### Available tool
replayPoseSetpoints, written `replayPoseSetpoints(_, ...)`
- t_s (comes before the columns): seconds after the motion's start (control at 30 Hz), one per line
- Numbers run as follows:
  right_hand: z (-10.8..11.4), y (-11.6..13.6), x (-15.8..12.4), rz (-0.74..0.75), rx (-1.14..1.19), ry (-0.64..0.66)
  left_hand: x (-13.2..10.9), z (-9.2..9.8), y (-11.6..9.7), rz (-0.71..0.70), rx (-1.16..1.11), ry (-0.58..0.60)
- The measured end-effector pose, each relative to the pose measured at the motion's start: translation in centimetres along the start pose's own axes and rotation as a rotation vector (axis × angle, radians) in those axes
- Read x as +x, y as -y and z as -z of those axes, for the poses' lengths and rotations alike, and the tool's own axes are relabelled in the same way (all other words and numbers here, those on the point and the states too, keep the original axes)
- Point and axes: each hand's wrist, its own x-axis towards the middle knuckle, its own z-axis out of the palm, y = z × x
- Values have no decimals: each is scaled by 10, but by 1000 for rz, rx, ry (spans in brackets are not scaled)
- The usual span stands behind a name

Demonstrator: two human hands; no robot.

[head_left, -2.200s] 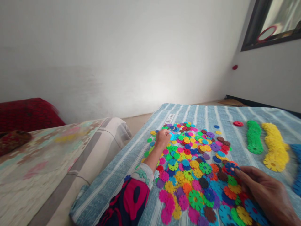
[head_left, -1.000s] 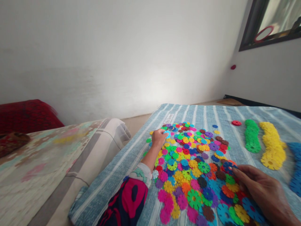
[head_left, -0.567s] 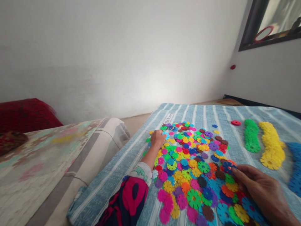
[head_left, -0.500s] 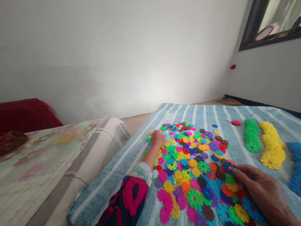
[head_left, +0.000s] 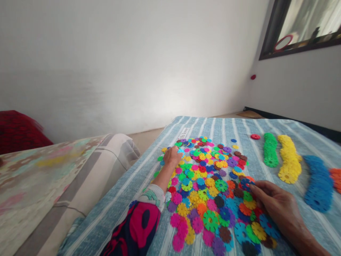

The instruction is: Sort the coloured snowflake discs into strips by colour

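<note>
Left hand (head_left: 172, 156): thumb and fingers drawn together, apparently pinching 1 light-blue disc (head_left: 181, 152) near the left edge of the striped cloth (head_left: 226, 127). Right hand (head_left: 279, 204): thumb and finger appear to pinch the rim of 1 dark-blue disc (head_left: 246, 183), at the right side of the heap of discs (head_left: 213, 192). Step in hand, as judged: taking discs from the heap, 1 per hand. Next move calls for lifting without dragging overlapping neighbours.

Count, outward: 1 heap, mixed colours; overlap prevents an exact tally. Toward the far edge: 1 stray blue disc (head_left: 233, 140), 1 stray yellow disc (head_left: 235, 146). Farther right: 1 red pile (head_left: 255, 136), 1 green row (head_left: 270, 151), 1 yellow row (head_left: 289, 160), 1 blue row (head_left: 318, 183), 1 orange row (head_left: 336, 177), the last only partly in view. Discs within these overlap; number not established.
</note>
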Motion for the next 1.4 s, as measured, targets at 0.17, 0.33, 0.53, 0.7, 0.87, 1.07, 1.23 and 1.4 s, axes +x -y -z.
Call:
replayPoseSetpoints(0.17,-1,5,-1,56,44,13,6,0,0,29,-30,9)
replayPoseSetpoints(0.33,-2,5,1,75,66,12,9,0,0,45,-50,-7)
replayPoseSetpoints(0.53,-2,6,1,70,92,17,8,2,-3,5,-117,3)
replayPoseSetpoints(0.7,-2,5,0,67,120,12,2,5,-7,-55,-231,-22)
replayPoseSetpoints(0.87,-3,0,1,62,119,18,-8,12,-23,-101,-422,-50)
replayPoseSetpoints(1.07,-4,1,0,63,148,26,-57,17,-72,-71,-927,313)
replayPoseSetpoints(1.23,-8,-3,-1,84,249,103,-111,19,-103,-78,-1228,707)
replayPoseSetpoints(1.4,-14,-8,-1,106,271,195,-140,16,-113,-75,-1273,852)
